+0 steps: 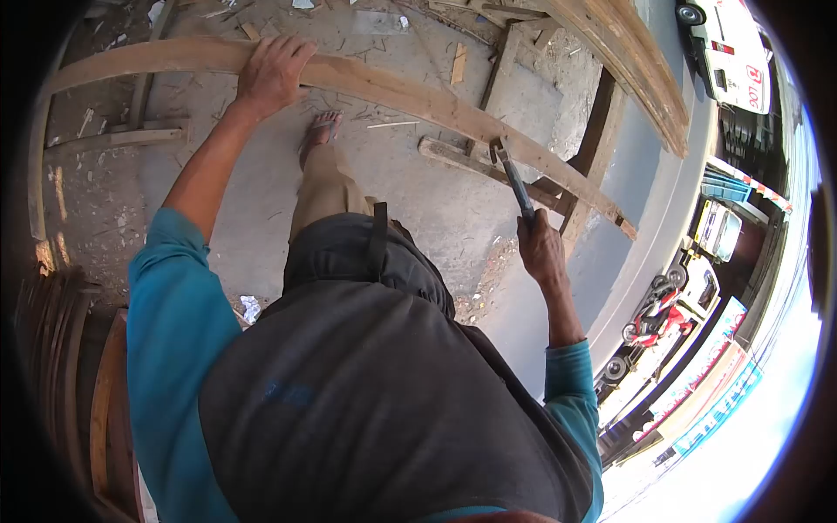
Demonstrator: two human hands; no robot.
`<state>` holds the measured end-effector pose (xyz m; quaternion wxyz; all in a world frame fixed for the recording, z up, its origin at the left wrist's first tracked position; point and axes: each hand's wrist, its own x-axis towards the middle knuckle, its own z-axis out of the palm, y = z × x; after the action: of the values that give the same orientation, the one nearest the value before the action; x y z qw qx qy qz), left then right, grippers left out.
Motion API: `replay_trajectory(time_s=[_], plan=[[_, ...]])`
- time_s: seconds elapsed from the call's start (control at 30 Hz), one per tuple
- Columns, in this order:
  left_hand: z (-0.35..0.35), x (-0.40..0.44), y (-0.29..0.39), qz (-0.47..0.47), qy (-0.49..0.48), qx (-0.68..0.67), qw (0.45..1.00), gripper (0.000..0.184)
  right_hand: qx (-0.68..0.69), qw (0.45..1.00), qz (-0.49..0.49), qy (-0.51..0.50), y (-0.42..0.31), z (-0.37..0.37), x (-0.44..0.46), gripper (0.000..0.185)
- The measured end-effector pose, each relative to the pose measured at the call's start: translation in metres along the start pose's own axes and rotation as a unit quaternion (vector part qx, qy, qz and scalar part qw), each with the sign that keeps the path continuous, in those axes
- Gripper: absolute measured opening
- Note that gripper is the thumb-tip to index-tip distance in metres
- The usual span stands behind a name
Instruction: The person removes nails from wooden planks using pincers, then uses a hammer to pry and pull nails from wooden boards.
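Observation:
A long wooden plank (pixel 392 87) stretches across the upper part of the head view, looking bowed through the lens. My left hand (pixel 272 77) is closed over its edge, left of the middle. In my right hand (pixel 542 248) is a claw hammer (pixel 514 179), gripped by the handle. The hammer's head lies at the plank, right of the middle; I cannot tell whether it bites on a nail there. The plank's right end (pixel 626 228) looks rough and darker.
Another wooden board (pixel 475 161) lies below the plank, beside a wooden frame (pixel 602 131). Stacked timber (pixel 628 61) stands at upper right, more boards (pixel 52 349) at lower left. Wood scraps litter the ground. Beyond the road are a white vehicle (pixel 737 52) and a red motorcycle (pixel 658 318).

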<state>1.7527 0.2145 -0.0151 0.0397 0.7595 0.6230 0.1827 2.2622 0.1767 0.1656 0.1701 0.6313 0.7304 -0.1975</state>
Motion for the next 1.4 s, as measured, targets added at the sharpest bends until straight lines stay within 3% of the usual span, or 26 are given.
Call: replay_trajectory(time_s=[0.03, 0.17, 0.23, 0.3, 0.4, 0.43, 0.47, 0.5, 0.53, 0.57, 0.63, 0.7, 0.8, 0.87, 0.93, 1.0, 1.07, 1.17, 1.23, 1.3, 1.37, 1.4], plan=[[0.001, 0.003, -0.008, -0.008, 0.001, 0.019, 1.0, 0.074, 0.03, 0.997, -0.054, 0.047, -0.001, -0.003, -0.001, 0.029], [-0.009, 0.012, -0.008, 0.014, 0.017, 0.037, 0.999, 0.072, 0.202, 0.959, -0.022, 0.196, -0.089, -0.107, -0.017, 0.037], [-0.007, 0.004, -0.005, 0.006, -0.003, 0.032, 0.999, 0.073, 0.322, 0.876, -0.116, 0.34, -0.11, -0.147, -0.021, 0.043], [-0.006, 0.004, -0.005, 0.018, 0.002, 0.036, 0.999, 0.073, 0.345, 0.813, -0.274, 0.382, -0.105, -0.181, -0.018, 0.048], [-0.008, 0.003, -0.008, 0.024, 0.001, 0.033, 0.999, 0.074, 0.392, 0.707, -0.379, 0.451, -0.096, -0.143, 0.005, 0.05], [-0.009, 0.003, -0.008, 0.024, -0.005, 0.027, 0.999, 0.075, 0.364, 0.727, -0.36, 0.458, -0.082, -0.101, 0.017, 0.039], [-0.008, 0.002, -0.008, 0.022, 0.0, 0.024, 0.999, 0.075, 0.242, 0.884, -0.194, 0.348, -0.053, -0.058, 0.004, 0.036], [-0.008, 0.003, -0.01, 0.018, -0.008, 0.02, 1.0, 0.075, 0.101, 0.971, -0.014, 0.218, -0.021, -0.019, -0.005, 0.034], [-0.008, 0.003, -0.01, 0.017, -0.018, 0.015, 1.0, 0.075, 0.033, 0.997, 0.065, 0.038, 0.004, 0.013, -0.001, 0.039], [-0.008, 0.002, -0.007, 0.018, -0.015, 0.014, 1.0, 0.075, 0.015, 0.993, 0.106, 0.041, 0.025, 0.048, -0.013, 0.038], [-0.01, 0.008, -0.009, 0.017, -0.006, 0.023, 1.0, 0.076, 0.143, 0.967, 0.173, 0.117, 0.054, 0.088, -0.043, 0.04], [-0.006, 0.005, -0.006, 0.006, -0.023, 0.029, 0.999, 0.075, 0.306, 0.896, 0.309, 0.092, 0.042, 0.09, -0.077, 0.042], [0.001, 0.008, -0.007, 0.002, -0.026, 0.057, 0.998, 0.074, 0.328, 0.897, 0.263, 0.137, 0.029, 0.107, -0.099, 0.035], [-0.004, 0.008, -0.005, 0.008, -0.038, 0.067, 0.997, 0.075, 0.378, 0.879, 0.256, 0.136, -0.013, 0.074, -0.097, 0.033], [-0.009, 0.007, -0.002, -0.019, -0.063, 0.06, 0.996, 0.077, 0.413, 0.885, 0.167, 0.134, -0.037, 0.045, -0.079, 0.031], [-0.01, 0.003, -0.003, -0.011, -0.063, 0.07, 0.996, 0.077, 0.496, 0.851, 0.104, 0.135, -0.071, -0.002, -0.064, 0.03], [-0.007, 0.005, -0.007, -0.016, -0.055, 0.08, 0.995, 0.077, 0.506, 0.838, -0.007, 0.204, -0.088, -0.039, -0.054, 0.034], [-0.002, -0.001, -0.011, -0.012, -0.04, 0.085, 0.995, 0.076, 0.43, 0.788, -0.214, 0.385, -0.105, -0.092, -0.037, 0.048], [0.0, 0.0, -0.012, -0.009, -0.038, 0.078, 0.996, 0.076, 0.444, 0.741, -0.3, 0.404, -0.101, -0.101, -0.013, 0.05], [-0.002, 0.002, -0.011, -0.02, -0.046, 0.076, 0.996, 0.076, 0.413, 0.734, -0.393, 0.369, -0.062, -0.068, 0.013, 0.034], [-0.003, 0.0, -0.004, -0.03, -0.049, 0.076, 0.995, 0.076, 0.139, 0.921, -0.186, 0.312, 0.006, 0.004, 0.004, 0.023], [-0.005, 0.002, -0.002, -0.029, -0.046, 0.064, 0.996, 0.076, 0.153, 0.982, -0.025, 0.108, -0.003, -0.001, -0.003, 0.025]])
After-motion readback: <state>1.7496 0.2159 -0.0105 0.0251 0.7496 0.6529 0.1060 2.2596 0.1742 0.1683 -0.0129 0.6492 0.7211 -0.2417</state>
